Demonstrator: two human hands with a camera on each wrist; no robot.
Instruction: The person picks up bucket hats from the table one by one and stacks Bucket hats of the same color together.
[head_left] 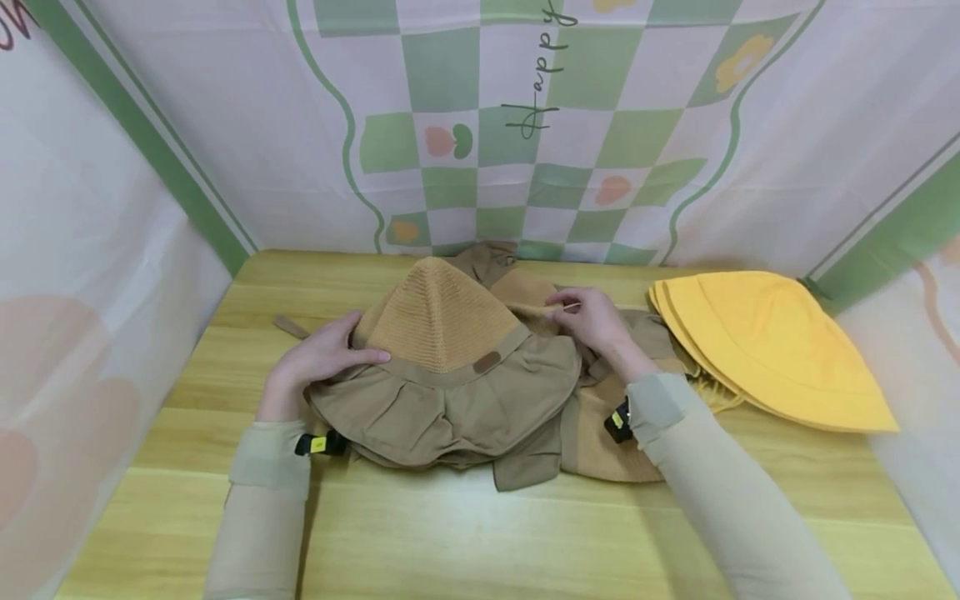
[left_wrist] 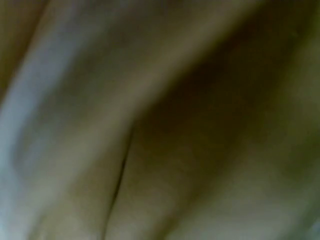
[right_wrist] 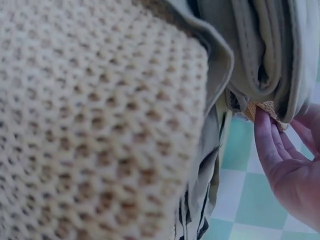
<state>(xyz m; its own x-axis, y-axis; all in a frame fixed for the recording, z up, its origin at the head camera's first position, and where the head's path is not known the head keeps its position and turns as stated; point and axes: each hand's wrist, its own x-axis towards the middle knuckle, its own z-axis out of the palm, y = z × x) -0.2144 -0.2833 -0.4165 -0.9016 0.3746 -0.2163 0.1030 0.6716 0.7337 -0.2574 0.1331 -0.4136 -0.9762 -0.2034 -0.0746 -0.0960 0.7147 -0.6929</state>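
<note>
A sun hat (head_left: 442, 325) with a tan woven crown and a pleated khaki brim (head_left: 450, 417) stands mid-table, its small brown label to the front. At its left side my left hand (head_left: 322, 354) grips the hat, thumb on the front and fingers partly hidden behind. My right hand (head_left: 592, 321) pinches a tan woven edge by the crown's right side; folded khaki cloth (right_wrist: 260, 50) hangs over those fingers in the right wrist view. Whether that edge belongs to the same hat, I cannot tell. The left wrist view is only blurred brown cloth.
More khaki and tan hats (head_left: 611, 425) lie under and behind, reaching right beneath my right forearm. Stacked yellow hats (head_left: 780, 350) with yellow cords sit on the wooden table (head_left: 420, 542) at the right. A printed cloth (head_left: 510, 142) hangs along the back; a khaki strap (head_left: 291, 326) lies left.
</note>
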